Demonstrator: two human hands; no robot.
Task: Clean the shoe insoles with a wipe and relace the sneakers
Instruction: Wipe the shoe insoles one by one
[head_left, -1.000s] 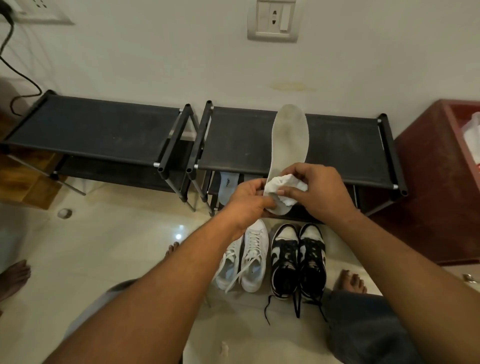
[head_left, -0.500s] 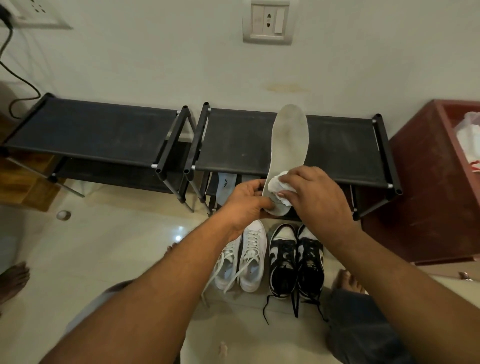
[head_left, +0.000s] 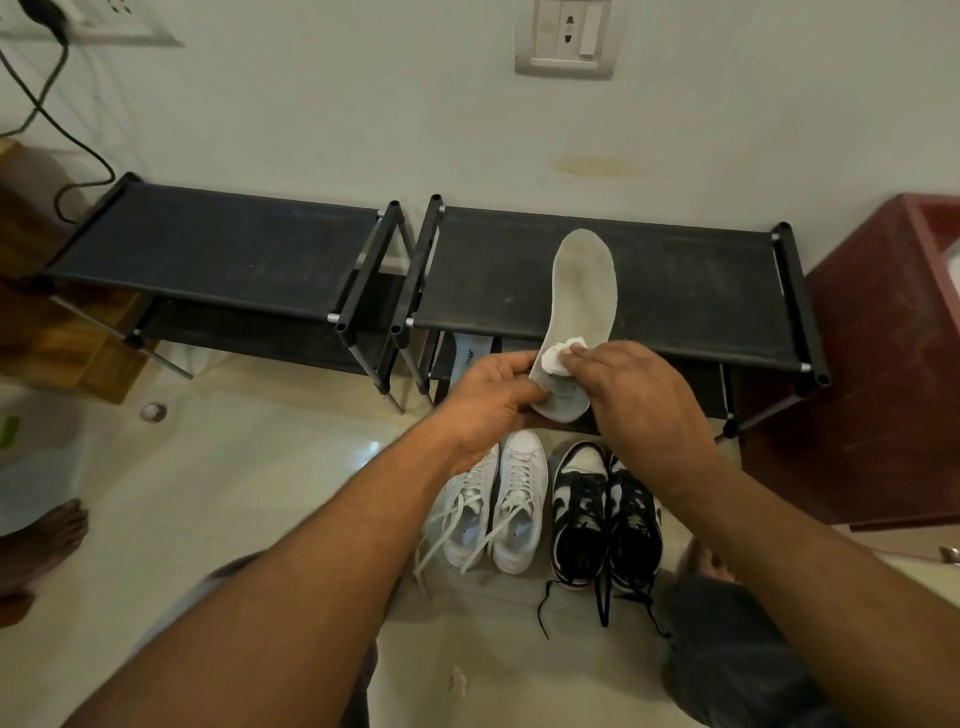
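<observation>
My left hand (head_left: 491, 400) grips the heel end of a grey-white insole (head_left: 582, 291) that points up and away over the right shoe rack. My right hand (head_left: 639, 400) holds a crumpled white wipe (head_left: 561, 356) and presses it against the insole just above the heel. On the floor below stand a pair of white sneakers (head_left: 493, 499) with loose laces and a black-and-white pair (head_left: 605, 514) with trailing black laces. Another insole (head_left: 470, 356) lies on the rack's lower shelf, partly hidden behind my left hand.
Two black shoe racks (head_left: 218, 254) (head_left: 691, 291) stand side by side against the wall. A dark red cabinet (head_left: 883, 364) is at the right. A person's bare foot (head_left: 47, 540) is at the far left, and my knee (head_left: 727, 654) is at the lower right.
The wipe under my right hand has slid up the insole from the heel, leaving the heel end uncovered. My left hand keeps its hold on the heel.
</observation>
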